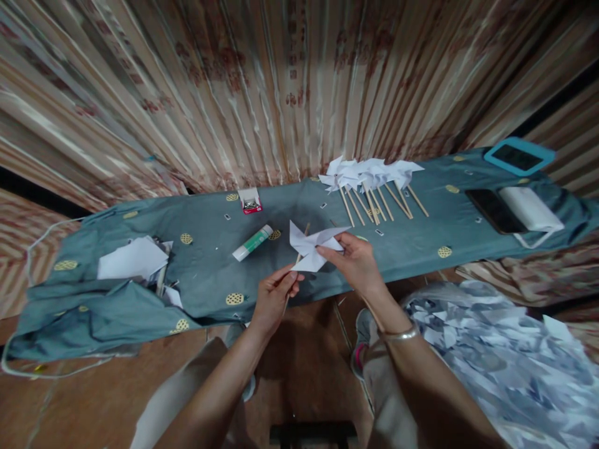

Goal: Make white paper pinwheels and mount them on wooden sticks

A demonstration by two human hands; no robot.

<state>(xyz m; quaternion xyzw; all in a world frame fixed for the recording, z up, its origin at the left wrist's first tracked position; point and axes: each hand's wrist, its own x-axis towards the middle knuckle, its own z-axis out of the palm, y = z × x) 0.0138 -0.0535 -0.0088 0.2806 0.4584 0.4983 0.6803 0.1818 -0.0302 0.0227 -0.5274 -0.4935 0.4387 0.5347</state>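
A white paper pinwheel (312, 244) is held between my hands, just over the table's front edge. My right hand (356, 260) is closed on it, with the thumb near its centre and the fingers at its right blade. My left hand (277, 292) pinches at the lower left, by a blade tip and a thin wooden stick (307, 229) that shows behind the paper. Left of the pinwheel lies a green and white glue stick (253, 242). A small open red and white box (250, 201) of metal pieces stands farther back.
Several finished pinwheels (374, 171) on sticks lie in a row at the back right. White paper sheets (133, 259) rest on the left. A blue-framed tablet (519, 156) and a dark phone (496, 211) lie at the right end. A big bag of paper pieces (510, 355) stands on the floor.
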